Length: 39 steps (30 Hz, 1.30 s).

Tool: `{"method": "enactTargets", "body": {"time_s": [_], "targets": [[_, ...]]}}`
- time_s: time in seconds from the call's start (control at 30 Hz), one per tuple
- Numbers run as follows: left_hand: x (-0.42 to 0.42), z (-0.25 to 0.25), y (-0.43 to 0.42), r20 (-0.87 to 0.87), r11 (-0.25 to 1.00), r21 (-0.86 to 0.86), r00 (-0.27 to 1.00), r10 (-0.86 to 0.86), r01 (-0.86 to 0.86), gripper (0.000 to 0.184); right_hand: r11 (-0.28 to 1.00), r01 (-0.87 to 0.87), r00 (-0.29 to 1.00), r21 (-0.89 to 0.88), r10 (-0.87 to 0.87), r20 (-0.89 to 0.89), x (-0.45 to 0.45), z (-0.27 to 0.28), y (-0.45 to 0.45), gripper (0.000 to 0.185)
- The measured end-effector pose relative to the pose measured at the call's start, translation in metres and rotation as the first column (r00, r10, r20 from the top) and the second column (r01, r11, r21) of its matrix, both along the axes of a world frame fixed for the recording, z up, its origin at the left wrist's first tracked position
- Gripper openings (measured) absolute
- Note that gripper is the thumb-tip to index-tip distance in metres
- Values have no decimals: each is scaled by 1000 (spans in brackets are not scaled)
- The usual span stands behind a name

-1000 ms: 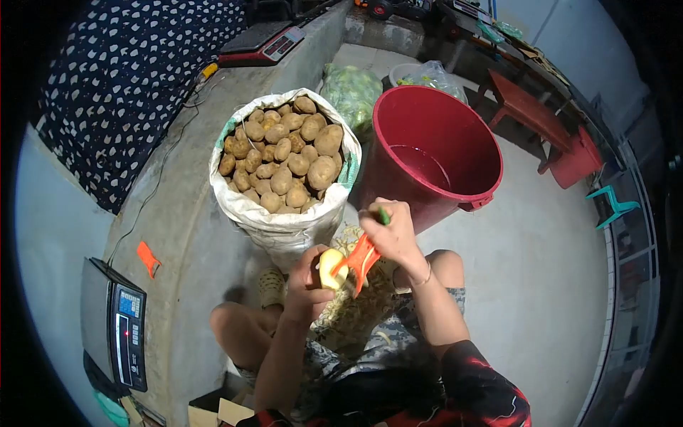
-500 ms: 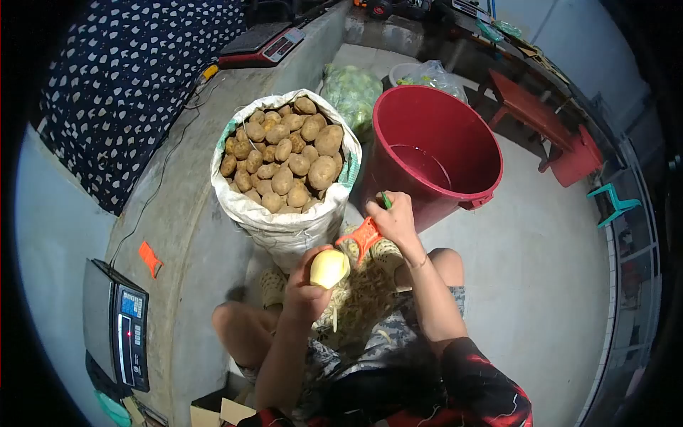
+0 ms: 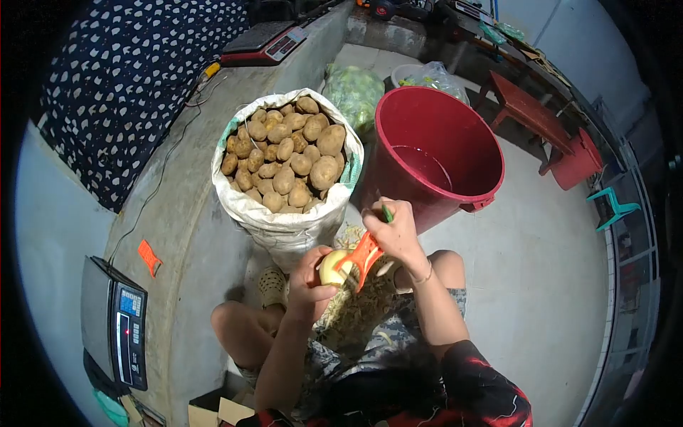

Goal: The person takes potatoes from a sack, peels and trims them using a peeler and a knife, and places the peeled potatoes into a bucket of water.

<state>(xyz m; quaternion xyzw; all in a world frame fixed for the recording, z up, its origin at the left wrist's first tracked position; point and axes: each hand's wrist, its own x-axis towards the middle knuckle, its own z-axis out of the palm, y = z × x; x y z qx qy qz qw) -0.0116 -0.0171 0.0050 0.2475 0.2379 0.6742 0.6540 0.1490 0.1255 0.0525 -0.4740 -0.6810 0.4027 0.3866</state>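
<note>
My left hand (image 3: 310,286) is wrapped round a peeled, pale yellow potato (image 3: 331,268). In my right hand (image 3: 395,233) is an orange peeler (image 3: 364,257) with a green part at its handle end. The peeler's head lies against the right side of the potato. Beyond my left hand stands a white sack (image 3: 274,231), rolled open and full of unpeeled brown potatoes (image 3: 284,153). A large red bin (image 3: 462,171) is just past my right hand. Peelings (image 3: 352,309) lie on the floor between my legs.
On the concrete ledge at left are a second orange peeler (image 3: 149,257), a digital scale (image 3: 117,327) and a red scale (image 3: 263,46). A bag of green vegetables (image 3: 353,92) sits behind the sack. A red bench (image 3: 523,107) and a teal stool (image 3: 613,208) stand at right.
The peeler has come down onto the potato, where it was held apart before. My left hand has turned the potato and shifted slightly right.
</note>
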Motion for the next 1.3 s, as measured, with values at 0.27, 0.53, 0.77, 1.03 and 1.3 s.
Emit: {"method": "enactTargets", "body": {"time_s": [0.27, 0.53, 0.77, 1.03, 1.3], "targets": [[-2, 2, -1, 86, 996, 27, 993, -83, 80, 81, 990, 61, 997, -125, -66, -36, 6, -13, 9, 29], [-1, 1, -3, 23, 997, 30, 997, -72, 72, 83, 996, 34, 999, 80, -35, 14, 4, -14, 12, 29], [2, 2, -3, -29, 999, -19, 999, -37, 37, 82, 835, -94, 995, 542, 65, 73, -2, -1, 2, 30], [6, 12, 0, 80, 999, -1, 996, -40, 40, 83, 973, -11, 1000, 229, 5, 26, -3, 5, -3, 31], [2, 13, -4, 82, 997, -46, 995, -64, 68, 92, 987, 117, 991, -107, -124, -58, 8, -23, 17, 27]]}}
